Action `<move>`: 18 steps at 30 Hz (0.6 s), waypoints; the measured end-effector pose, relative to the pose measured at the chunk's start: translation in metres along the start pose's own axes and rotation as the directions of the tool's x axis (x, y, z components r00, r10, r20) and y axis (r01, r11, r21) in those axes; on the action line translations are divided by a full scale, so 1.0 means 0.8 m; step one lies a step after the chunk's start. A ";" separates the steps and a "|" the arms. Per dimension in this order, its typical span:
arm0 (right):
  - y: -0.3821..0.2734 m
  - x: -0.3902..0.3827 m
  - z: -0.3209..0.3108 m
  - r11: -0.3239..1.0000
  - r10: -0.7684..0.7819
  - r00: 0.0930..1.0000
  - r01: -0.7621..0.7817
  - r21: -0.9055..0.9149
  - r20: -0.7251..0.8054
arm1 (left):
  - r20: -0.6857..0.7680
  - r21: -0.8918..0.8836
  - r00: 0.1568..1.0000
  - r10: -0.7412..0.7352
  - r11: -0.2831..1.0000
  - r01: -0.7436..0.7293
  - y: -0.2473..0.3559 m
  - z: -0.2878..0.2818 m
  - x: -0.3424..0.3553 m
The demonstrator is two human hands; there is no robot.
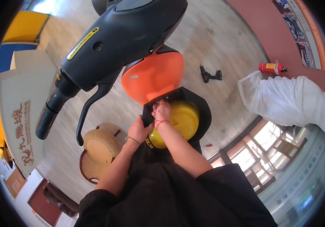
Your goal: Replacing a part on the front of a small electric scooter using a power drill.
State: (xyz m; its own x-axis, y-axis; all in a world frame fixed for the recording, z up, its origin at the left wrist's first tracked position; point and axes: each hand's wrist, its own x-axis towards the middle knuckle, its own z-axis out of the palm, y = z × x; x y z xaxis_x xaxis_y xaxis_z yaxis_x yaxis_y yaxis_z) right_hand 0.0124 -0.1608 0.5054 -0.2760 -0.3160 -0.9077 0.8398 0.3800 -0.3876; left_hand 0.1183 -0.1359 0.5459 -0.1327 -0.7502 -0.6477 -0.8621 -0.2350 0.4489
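An orange panel [156,75] tilts up from the far edge of a black open bin [204,109] on a scooter. Inside the bin lies a round yellow thing that looks like a helmet [185,119]. My left hand [139,129] grips the bin's left rim, its fingers partly hidden behind the edge. Close beside it, my right hand [162,110] is closed at the black strip [166,96] where panel and bin meet. Whatever its fingers hold is too small or hidden to name.
Above left, the scooter's handlebar grip [49,115] and brake lever [88,108] jut out. A cordless drill [210,74] lies on the floor, right of the panel. Farther right are a fire extinguisher [272,68] and white sheeting [291,98]. A wicker stool [100,149] stands lower left.
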 end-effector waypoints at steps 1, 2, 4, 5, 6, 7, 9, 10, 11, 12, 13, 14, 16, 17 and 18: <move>-0.004 0.001 -0.004 0.998 0.059 0.998 -0.059 -0.013 0.024 | -0.011 -0.011 1.000 0.021 1.000 -0.021 -0.005 0.003 0.001; -0.006 0.004 -0.009 0.993 0.116 0.992 -0.115 -0.025 0.045 | -0.013 -0.003 0.999 0.033 0.999 -0.033 -0.006 0.005 0.003; -0.006 0.011 -0.014 0.988 0.144 0.987 -0.147 0.038 0.075 | -0.010 -0.011 0.999 0.042 0.999 -0.042 -0.010 0.009 0.005; -0.007 0.010 -0.013 0.978 0.182 0.978 -0.191 0.086 0.103 | -0.013 -0.002 0.999 0.048 0.999 -0.048 -0.012 0.009 0.005; -0.008 0.009 -0.012 0.971 0.220 0.972 -0.226 0.075 0.087 | -0.016 -0.027 0.998 0.057 0.998 -0.057 -0.014 0.009 0.005; -0.008 0.008 -0.013 0.970 0.219 0.971 -0.227 0.084 0.093 | -0.019 -0.051 0.998 0.064 0.997 -0.065 -0.017 0.009 0.004; -0.003 0.017 -0.017 0.989 0.141 0.986 -0.144 0.024 0.094 | -0.017 -0.053 0.996 0.082 0.995 -0.083 -0.015 0.010 0.004; 0.001 0.021 -0.016 0.989 0.137 0.986 -0.141 0.037 0.097 | -0.014 -0.064 0.996 0.090 0.994 -0.090 -0.014 0.010 0.005; 0.008 0.024 -0.015 0.995 0.087 0.993 -0.090 0.032 0.076 | -0.012 -0.053 0.996 0.091 0.994 -0.092 -0.015 0.009 0.004; 0.017 0.029 -0.015 0.999 0.036 0.998 -0.037 0.024 0.054 | -0.010 -0.060 0.996 0.085 0.995 -0.085 -0.014 0.006 0.003; 0.026 0.035 -0.012 0.999 0.038 0.998 -0.040 0.031 0.053 | -0.008 -0.068 0.997 0.078 0.995 -0.078 -0.013 0.003 0.003; 0.039 0.051 -0.018 0.974 -0.180 0.984 0.177 -0.143 -0.012 | 0.002 -0.058 0.996 0.088 0.994 -0.088 -0.009 0.006 0.004; 0.049 0.068 -0.021 0.877 -0.396 0.917 0.364 -0.313 -0.044 | 0.009 -0.016 0.996 0.088 0.996 -0.087 -0.005 0.007 0.008; 0.047 0.068 -0.020 0.820 -0.432 0.902 0.384 -0.425 -0.017 | 0.012 -0.009 0.996 0.092 0.996 -0.091 -0.005 0.006 0.007; 0.044 0.067 -0.021 0.749 -0.464 0.886 0.400 -0.528 0.014 | 0.011 -0.036 0.996 0.089 0.995 -0.089 -0.004 0.006 0.007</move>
State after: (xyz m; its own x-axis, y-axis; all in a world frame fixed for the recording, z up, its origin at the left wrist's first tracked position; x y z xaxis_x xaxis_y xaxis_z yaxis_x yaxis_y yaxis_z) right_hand 0.0196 -0.1499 0.4409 -0.6273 -0.4684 -0.6222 0.2713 0.6175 -0.7383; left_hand 0.1180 -0.1363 0.5384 -0.2143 -0.7616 -0.6116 -0.8290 -0.1893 0.5262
